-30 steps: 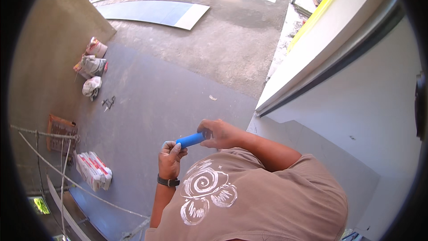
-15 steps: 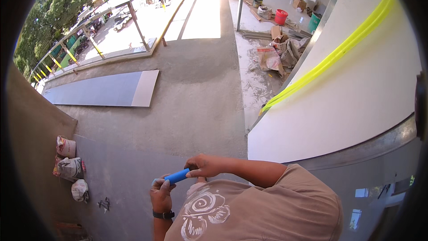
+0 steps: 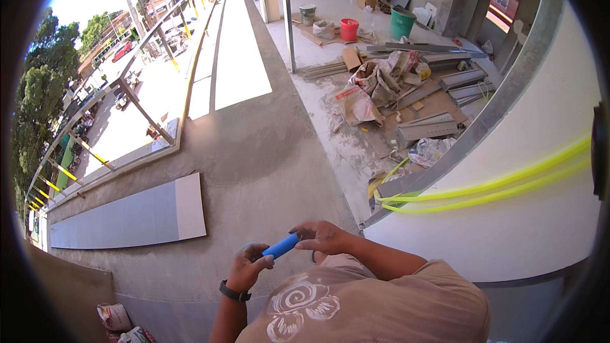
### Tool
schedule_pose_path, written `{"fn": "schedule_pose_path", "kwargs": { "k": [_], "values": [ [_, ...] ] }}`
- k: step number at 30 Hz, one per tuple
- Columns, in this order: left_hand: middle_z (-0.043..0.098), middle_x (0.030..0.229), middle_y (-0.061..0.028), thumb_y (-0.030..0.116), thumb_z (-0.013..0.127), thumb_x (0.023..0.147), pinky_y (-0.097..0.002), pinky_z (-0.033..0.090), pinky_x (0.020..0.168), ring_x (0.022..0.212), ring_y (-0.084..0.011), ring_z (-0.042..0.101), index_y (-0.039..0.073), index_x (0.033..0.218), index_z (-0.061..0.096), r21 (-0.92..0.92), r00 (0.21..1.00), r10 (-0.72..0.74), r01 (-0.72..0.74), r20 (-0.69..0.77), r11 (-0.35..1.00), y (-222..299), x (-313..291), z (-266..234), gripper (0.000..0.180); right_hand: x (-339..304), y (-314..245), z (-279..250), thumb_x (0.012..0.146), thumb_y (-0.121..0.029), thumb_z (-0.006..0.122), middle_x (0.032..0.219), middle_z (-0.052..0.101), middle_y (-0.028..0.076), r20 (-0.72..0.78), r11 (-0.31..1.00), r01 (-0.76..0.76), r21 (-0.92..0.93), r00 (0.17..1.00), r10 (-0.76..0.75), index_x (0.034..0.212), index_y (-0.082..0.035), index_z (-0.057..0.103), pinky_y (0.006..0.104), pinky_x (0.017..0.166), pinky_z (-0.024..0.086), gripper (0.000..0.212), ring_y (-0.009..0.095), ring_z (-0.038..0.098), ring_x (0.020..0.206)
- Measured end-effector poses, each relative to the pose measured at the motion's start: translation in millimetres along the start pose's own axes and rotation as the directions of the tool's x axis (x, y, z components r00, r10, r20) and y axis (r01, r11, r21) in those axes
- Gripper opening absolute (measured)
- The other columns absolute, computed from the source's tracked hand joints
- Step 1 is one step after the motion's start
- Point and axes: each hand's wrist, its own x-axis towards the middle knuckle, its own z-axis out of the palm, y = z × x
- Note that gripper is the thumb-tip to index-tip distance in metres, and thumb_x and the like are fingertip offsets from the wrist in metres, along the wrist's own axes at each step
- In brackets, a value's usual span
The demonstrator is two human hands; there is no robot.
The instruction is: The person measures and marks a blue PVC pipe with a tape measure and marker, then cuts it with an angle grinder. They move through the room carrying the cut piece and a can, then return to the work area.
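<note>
A short, smooth blue cylinder [image 3: 281, 246] is held at a slant in front of my chest, its right end higher. My left hand [image 3: 246, 268] grips the lower end between thumb and fingers; dark smudges mark the fingertips. At the upper end, my right hand [image 3: 321, 237] pinches it with thumb and fingers. What kind of thing the cylinder is I cannot make out. A dark band [image 3: 235, 291] circles my left wrist.
A long grey panel [image 3: 136, 215] with a pale end lies on the concrete floor at left. Metal railing [image 3: 147, 112] runs beyond it. Bright yellow hose or strap [image 3: 495, 182] crosses a white panel [image 3: 508, 235] at right. Sacks [image 3: 381, 86], buckets [image 3: 402, 23] and metal strips [image 3: 460, 79] litter the room ahead.
The view has swung up and to the right, bringing more of the cluttered room into sight. Both hands still hold the blue cylinder, now slightly further right in view and tilted more steeply.
</note>
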Motion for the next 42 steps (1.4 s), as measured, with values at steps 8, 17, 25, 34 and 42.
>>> {"fn": "schedule_pose_path", "kwargs": {
  "k": [8, 17, 25, 34, 42],
  "values": [
    [0.070, 0.097, -0.0099, 0.013, 0.074, 0.092, -0.0297, 0.055, 0.076, 0.082, -0.0139, 0.065, -0.009, 0.128, 0.063, 0.124, 0.999, -0.035, 0.033, 0.013, 0.992, 43, 235, -7, 0.044, 163, 27, -165, 0.089, -0.032, 0.080, 0.101, 0.073, 0.011, -0.010, 1.000, 0.031, 0.002, 0.999, -0.031, 0.120, 0.001, 0.067, 0.0327, 0.085, 0.053, 0.047, 0.016, 0.067, 0.093],
    [0.072, 0.101, -0.0108, 0.015, 0.080, 0.087, -0.0273, 0.054, 0.078, 0.087, -0.0139, 0.067, -0.009, 0.131, 0.062, 0.260, 0.997, 0.075, -0.066, -0.024, 0.963, 88, 471, -49, 0.052, 361, 50, -331, 0.097, -0.037, 0.068, 0.091, 0.070, 0.009, 0.108, 0.982, -0.154, 0.106, 0.984, 0.143, 0.116, 0.001, 0.066, 0.0316, 0.074, 0.054, 0.043, 0.015, 0.065, 0.079],
    [0.069, 0.092, -0.0089, 0.017, 0.070, 0.095, -0.0287, 0.055, 0.069, 0.073, -0.0141, 0.066, -0.006, 0.126, 0.062, 0.019, 0.997, 0.079, -0.079, -0.023, 0.997, 181, 762, -91, 0.039, 434, 247, -547, 0.085, -0.033, 0.069, 0.104, 0.073, 0.022, -0.740, 0.689, -0.724, -0.020, 0.474, 0.477, 0.100, -0.001, 0.071, 0.0435, 0.087, 0.055, 0.036, 0.036, 0.070, 0.102],
    [0.068, 0.094, -0.0103, 0.021, 0.066, 0.098, -0.0289, 0.053, 0.069, 0.075, -0.0142, 0.065, -0.005, 0.127, 0.062, 0.200, 0.987, 0.156, -0.144, -0.048, 0.969, 306, 1064, -100, 0.040, 323, 368, -600, 0.087, -0.015, 0.060, 0.106, 0.074, 0.019, -0.334, 0.199, -0.979, -0.041, 0.201, 0.921, 0.126, -0.004, 0.067, 0.0472, 0.073, 0.057, 0.042, 0.034, 0.072, 0.085],
    [0.067, 0.093, -0.0096, 0.018, 0.071, 0.092, -0.0281, 0.052, 0.067, 0.073, -0.0140, 0.063, -0.004, 0.120, 0.061, 0.190, 0.982, -0.152, 0.171, -0.110, 0.967, 360, 1278, -25, 0.038, 521, 387, -844, 0.088, -0.020, 0.062, 0.109, 0.073, 0.018, -0.182, 0.133, -0.780, 0.611, 0.026, 0.983, 0.127, -0.005, 0.067, 0.0493, 0.073, 0.057, 0.042, 0.034, 0.072, 0.084]
  ]
}}
